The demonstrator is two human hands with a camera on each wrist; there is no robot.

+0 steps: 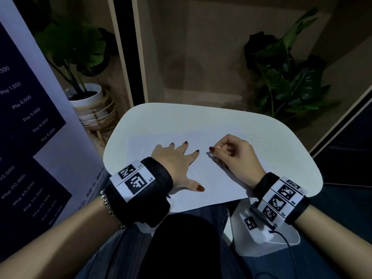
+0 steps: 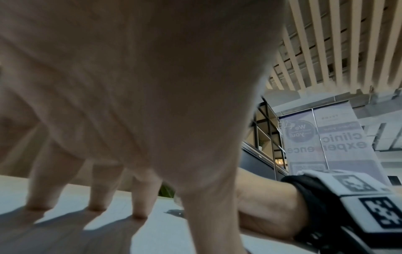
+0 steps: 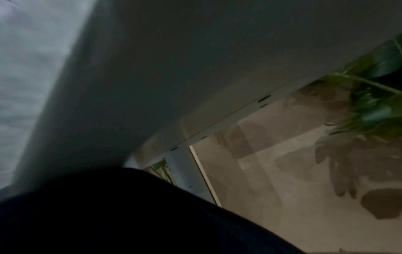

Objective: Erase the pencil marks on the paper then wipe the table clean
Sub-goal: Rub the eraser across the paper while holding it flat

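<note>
Pressing flat on the paper (image 1: 211, 178), the left hand (image 1: 173, 160) has its fingers (image 1: 186, 147) straight and spread, the tips touching the sheet, holding nothing; the left wrist view shows the same fingertips (image 2: 139, 214) planted on the sheet, with shadows beneath them. The paper lies on the white tabletop (image 1: 181, 117), its near edge reaching the tabletop's near rim; any pencil marks on it are too faint to make out. The right hand (image 1: 235, 156) rests on the paper just beside the left, its fingers curled in, thumb and forefinger pinching a small pale eraser (image 1: 211, 154) whose tip meets the sheet; the right wrist view is dark and blurred and shows little of the grip. A potted plant (image 1: 84, 77) stands on the floor beyond the tabletop's left side; a second plant (image 1: 285, 77) stands at the far right.
</note>
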